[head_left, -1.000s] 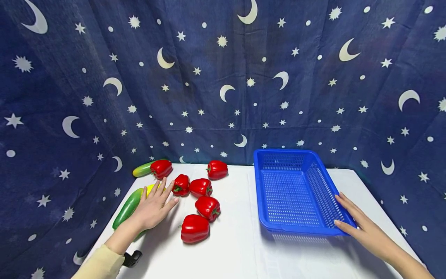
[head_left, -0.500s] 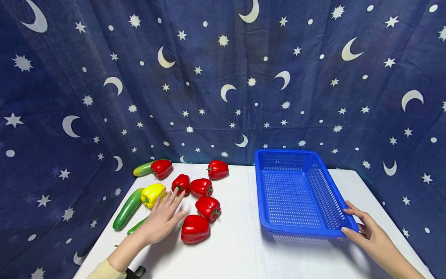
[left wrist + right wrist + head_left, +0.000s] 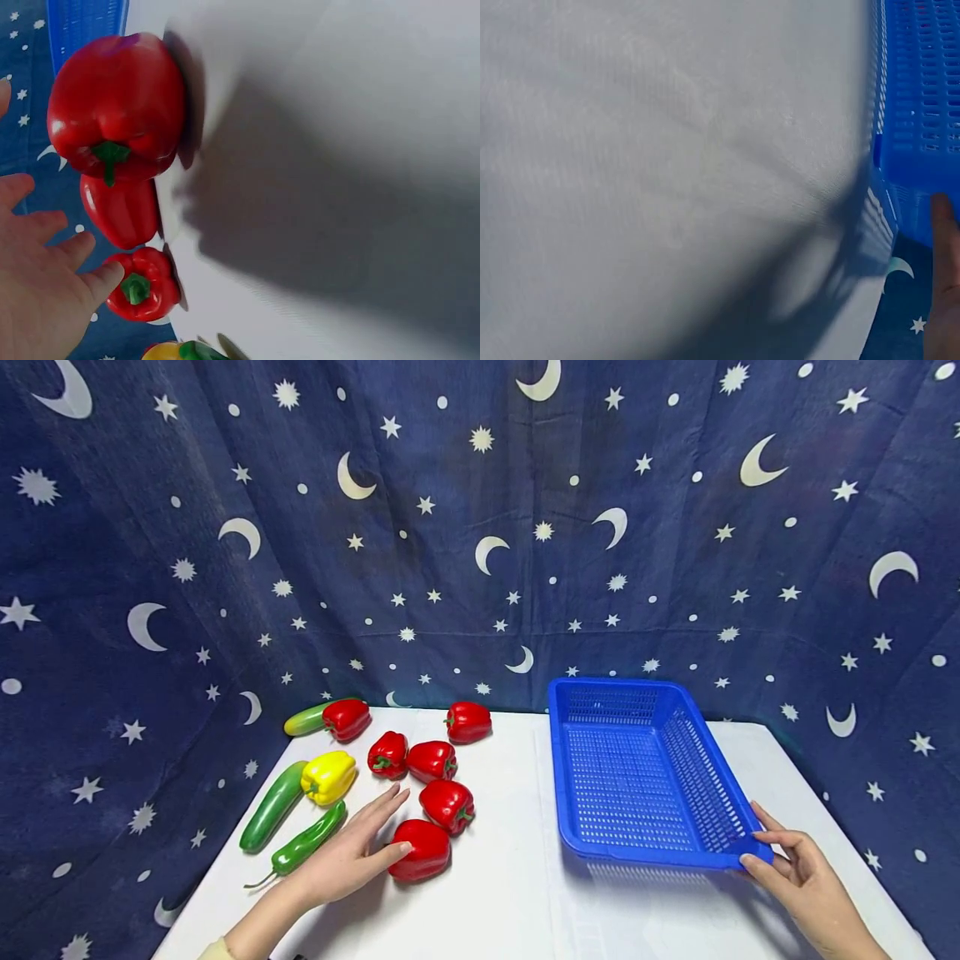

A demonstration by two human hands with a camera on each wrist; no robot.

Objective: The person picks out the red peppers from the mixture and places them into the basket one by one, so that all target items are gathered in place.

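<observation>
My left hand [image 3: 341, 864] has its fingers spread beside the nearest red bell pepper [image 3: 427, 850], its thumb overlapping that pepper in the head view. The left wrist view shows this pepper [image 3: 120, 105] large, stem towards the camera, with the fingers off to its side. At the right, my right hand [image 3: 810, 881] grips the near right corner of a blue plastic basket [image 3: 645, 857], thumb on the near side and fingers at the right rim. In the right wrist view a finger [image 3: 945, 240] lies against the basket [image 3: 911, 165]. Nothing lies inside the basket.
Several more red bell peppers, one of them here [image 3: 448, 806], lie behind the nearest one. To their left are a yellow bell pepper [image 3: 328, 777], a green chili pepper [image 3: 307, 842], a cucumber [image 3: 273, 808] and a yellow-green cucumber [image 3: 306, 720]. A star-patterned curtain [image 3: 450, 643] encloses the white table [image 3: 510, 893].
My left hand has moved from over the yellow pepper towards the near red pepper, uncovering the green chili. My right hand has slid to the basket's corner and curled round it.
</observation>
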